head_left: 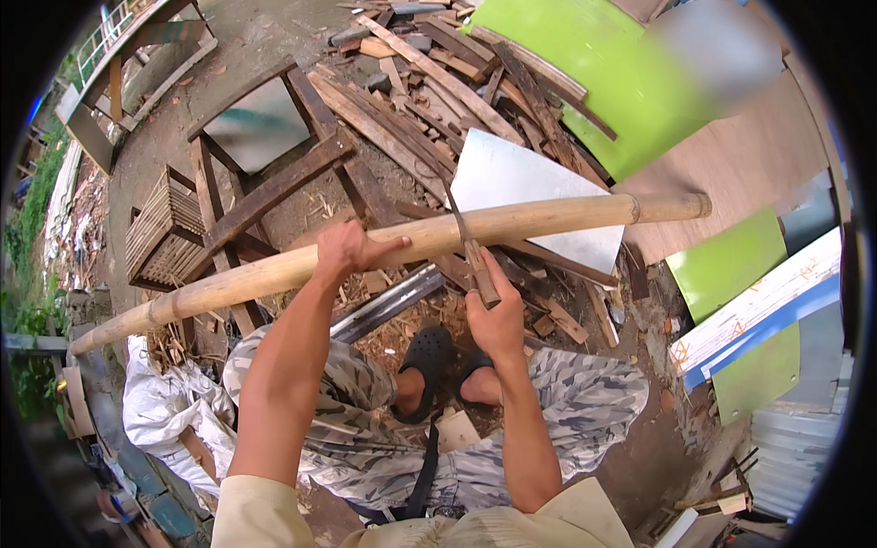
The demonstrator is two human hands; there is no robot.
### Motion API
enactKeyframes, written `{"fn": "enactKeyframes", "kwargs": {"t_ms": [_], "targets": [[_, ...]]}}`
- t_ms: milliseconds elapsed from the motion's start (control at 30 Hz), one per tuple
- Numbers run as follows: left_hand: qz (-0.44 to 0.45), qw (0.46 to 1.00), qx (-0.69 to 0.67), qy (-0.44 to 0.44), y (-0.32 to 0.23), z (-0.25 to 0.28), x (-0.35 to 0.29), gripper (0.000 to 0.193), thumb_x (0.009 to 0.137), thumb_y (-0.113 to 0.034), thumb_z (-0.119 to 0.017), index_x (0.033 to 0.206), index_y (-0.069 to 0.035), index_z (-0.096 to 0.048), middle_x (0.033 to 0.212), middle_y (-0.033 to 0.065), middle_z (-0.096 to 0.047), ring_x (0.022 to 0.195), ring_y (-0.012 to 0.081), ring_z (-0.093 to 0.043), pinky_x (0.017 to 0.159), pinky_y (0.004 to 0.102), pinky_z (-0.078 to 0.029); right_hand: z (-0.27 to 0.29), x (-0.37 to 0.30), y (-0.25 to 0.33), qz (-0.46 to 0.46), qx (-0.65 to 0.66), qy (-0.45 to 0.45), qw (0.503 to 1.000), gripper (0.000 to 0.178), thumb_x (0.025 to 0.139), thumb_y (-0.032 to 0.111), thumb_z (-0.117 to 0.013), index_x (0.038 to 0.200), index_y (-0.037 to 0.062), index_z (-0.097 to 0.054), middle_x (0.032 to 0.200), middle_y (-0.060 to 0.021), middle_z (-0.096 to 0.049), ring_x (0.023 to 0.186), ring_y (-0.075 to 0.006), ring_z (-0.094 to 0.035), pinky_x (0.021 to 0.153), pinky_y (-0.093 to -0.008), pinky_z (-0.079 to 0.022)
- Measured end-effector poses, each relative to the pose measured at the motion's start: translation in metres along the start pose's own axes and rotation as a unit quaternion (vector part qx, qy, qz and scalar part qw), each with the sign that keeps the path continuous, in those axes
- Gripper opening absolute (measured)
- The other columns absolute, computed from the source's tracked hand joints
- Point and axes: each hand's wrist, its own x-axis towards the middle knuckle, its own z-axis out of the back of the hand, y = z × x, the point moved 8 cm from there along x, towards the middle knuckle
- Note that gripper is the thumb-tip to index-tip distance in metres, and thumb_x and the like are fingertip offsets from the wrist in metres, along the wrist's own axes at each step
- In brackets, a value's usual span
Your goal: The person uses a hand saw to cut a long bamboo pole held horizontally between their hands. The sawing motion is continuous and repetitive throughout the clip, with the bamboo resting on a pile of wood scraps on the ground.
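Left hand wrapped tight over a long bamboo pole, holding it steady. The pole runs across the view above the knees, from low at the person's left to higher at the right, crossing over a heap of scrap wood and a pale metal sheet.

Right hand closed around the wooden handle of a blade tool, likely a knife or small machete; its blade meets the pole just right of the left hand.

Person sits low, feet in black clogs directly under the cut, on ground littered with chips.

Risks, as judged: the blade works near the left thumb, so a slip along the smooth round bamboo could reach it. A glancing stroke could drop toward the feet. The pole appears unclamped, its far supports unclear, so it may roll under force.
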Motion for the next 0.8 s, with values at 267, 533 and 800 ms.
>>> {"fn": "enactKeyframes", "kwargs": {"t_ms": [267, 533, 800], "targets": [[0.035, 0.997, 0.022, 0.071, -0.011, 0.008, -0.01, 0.111, 0.065, -0.099, -0.059, 0.093, 0.007, -0.075, 0.083, 0.0237, -0.074, 0.08, 0.0349, -0.075, 0.073, 0.0461, -0.058, 0.063, -0.128, 0.042, -0.005, -0.027, 0.025, 0.999, 0.06, 0.092, -0.001, -0.059, 0.151, -0.0019, -0.051, 0.116, -0.0244, -0.074, 0.098, -0.0224, -0.075, 0.082, -0.0311, -0.057], [-0.003, 1.0, 0.013, -0.024, -0.001, 0.003, -0.005, 0.109, 0.063, -0.103, -0.056, 0.08, 0.003, -0.074, 0.076, 0.0201, -0.073, 0.07, 0.0313, -0.073, 0.064, 0.0425, -0.056, 0.007, -0.03, -0.013, -0.066, 0.006, 0.022, 0.998, 0.059, 0.091, 0.001, -0.061, 0.15, 0.0015, -0.055, 0.131, -0.0225, -0.07, 0.112, -0.0255, -0.071, 0.096, -0.0325, -0.053], [-0.016, 0.999, 0.028, -0.026, -0.005, 0.007, -0.016, 0.112, 0.063, -0.101, -0.058, 0.099, 0.004, -0.074, 0.079, 0.0201, -0.073, 0.073, 0.0331, -0.073, 0.068, 0.0431, -0.057, 0.067, -0.143, 0.012, 0.014, -0.034, -0.002, 0.999, 0.061, 0.09, -0.002, -0.061, 0.15, 0.0013, -0.055, 0.123, -0.0275, -0.072, 0.089, -0.0283, -0.076, 0.08, -0.0364, -0.058]]}}
